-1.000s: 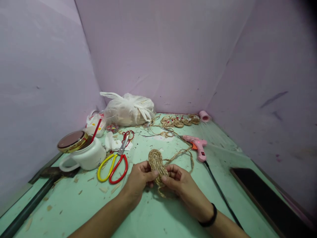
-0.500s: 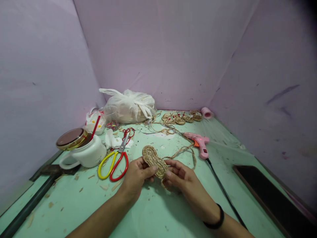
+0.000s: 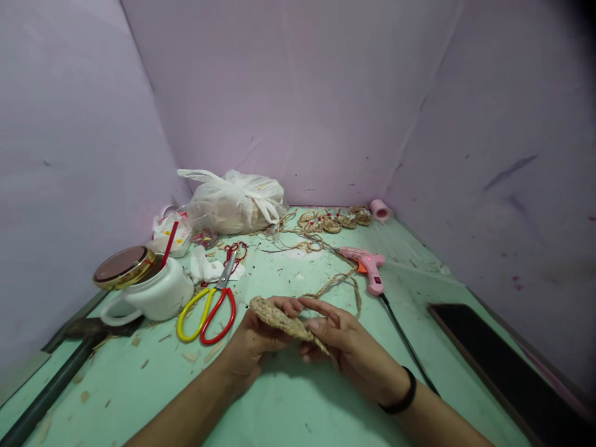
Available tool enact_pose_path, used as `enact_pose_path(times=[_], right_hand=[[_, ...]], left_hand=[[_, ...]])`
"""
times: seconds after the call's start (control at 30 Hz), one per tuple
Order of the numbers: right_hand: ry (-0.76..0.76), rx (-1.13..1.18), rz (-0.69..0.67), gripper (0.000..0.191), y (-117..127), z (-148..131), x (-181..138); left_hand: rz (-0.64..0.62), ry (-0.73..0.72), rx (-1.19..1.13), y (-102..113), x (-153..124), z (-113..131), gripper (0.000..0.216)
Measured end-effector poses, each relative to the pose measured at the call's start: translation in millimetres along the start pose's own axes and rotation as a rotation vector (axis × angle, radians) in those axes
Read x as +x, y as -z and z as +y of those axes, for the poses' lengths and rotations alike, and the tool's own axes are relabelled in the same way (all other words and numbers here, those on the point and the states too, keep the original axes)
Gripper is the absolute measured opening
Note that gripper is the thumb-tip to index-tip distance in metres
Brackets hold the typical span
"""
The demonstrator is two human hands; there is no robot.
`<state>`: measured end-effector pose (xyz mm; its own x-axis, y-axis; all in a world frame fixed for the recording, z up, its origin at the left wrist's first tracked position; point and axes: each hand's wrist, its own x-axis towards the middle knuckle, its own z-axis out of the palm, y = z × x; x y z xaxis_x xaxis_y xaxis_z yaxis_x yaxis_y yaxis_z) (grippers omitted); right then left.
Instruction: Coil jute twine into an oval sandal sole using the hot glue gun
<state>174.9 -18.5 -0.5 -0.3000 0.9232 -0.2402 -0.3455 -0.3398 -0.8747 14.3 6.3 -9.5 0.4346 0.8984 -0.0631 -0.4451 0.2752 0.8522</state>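
Both my hands hold a flat oval mat of coiled jute rope just above the green table, tipped almost edge-on to me. My left hand grips it from below, its fingers curled round the near edge. My right hand, a black band on its wrist, pinches the mat's right end with the forefinger laid along the top. A loose tail of jute rope runs from the mat toward the back of the table.
Scissors with yellow and red handles lie left of my hands, beside a white pot with a gold lid. A pink glue gun with a black cord lies to the right. A white plastic bag, small jute pieces and a dark panel stand around.
The jute mat has turned from facing me upright to lying almost flat and edge-on, and both hands have shifted slightly left with it.
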Motion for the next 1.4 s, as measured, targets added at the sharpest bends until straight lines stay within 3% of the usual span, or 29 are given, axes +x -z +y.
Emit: enact_pose_path(times=[0.1, 0.17, 0.2, 0.3, 0.4, 0.5, 0.63, 0.83, 1.0, 1.13, 1.3, 1.4], right_hand=[[0.243, -0.359, 0.267, 0.051, 16.7, -11.4, 2.2], [0.468, -0.636, 0.626, 0.043, 39.7, -22.1, 5.0], [0.491, -0.674, 0.755, 0.043, 53.8, -27.9, 6.5], [0.402, -0.765, 0.957, 0.038, 96.8, -44.1, 8.1], [0.215, -0.917, 1.011, 0.021, 125.8, -54.2, 4.2], [0.07, -1.041, 1.02, 0.03, 134.1, -57.4, 2.4], [-0.044, -1.1, 0.943, 0.045, 126.9, -58.6, 15.8], [-0.063, -0.933, 0.814, 0.035, 115.2, -66.4, 39.0], [0.074, -0.582, 0.644, 0.017, 101.7, -72.0, 40.0], [0.252, -0.423, 0.617, 0.012, 85.2, -77.4, 28.8], [0.481, -0.452, 0.658, 0.029, 63.6, -71.4, -2.7], [0.412, -0.48, 0.45, 0.027, 54.9, -54.6, -17.3]], left_hand=[[0.066, -0.032, 0.026, 1.8, 0.8, 5.3, 0.025], [0.118, -0.012, 0.033, 2.1, 1.1, 11.8, 0.024], [0.149, -0.005, 0.035, 2.5, 1.2, 14.9, 0.025], [0.235, 0.003, 0.038, 5.5, 2.0, 20.4, 0.026], [0.313, 0.004, 0.032, 9.9, 3.5, 19.8, 0.028], [0.363, 0.014, 0.033, 12.2, 4.9, 17.5, 0.029], [0.385, 0.028, 0.049, 10.8, 5.6, 16.5, 0.027], [0.311, 0.009, 0.042, 11.6, 6.0, 13.7, 0.023], [0.3, 0.02, 0.009, 16.5, 7.9, 13.4, 0.032], [0.297, 0.031, 0.026, 20.4, 12.0, 15.5, 0.039], [0.263, 0.023, 0.035, 24.1, 16.0, 16.3, 0.041], [0.238, 0.026, 0.029, 25.3, 16.4, 15.5, 0.04]])
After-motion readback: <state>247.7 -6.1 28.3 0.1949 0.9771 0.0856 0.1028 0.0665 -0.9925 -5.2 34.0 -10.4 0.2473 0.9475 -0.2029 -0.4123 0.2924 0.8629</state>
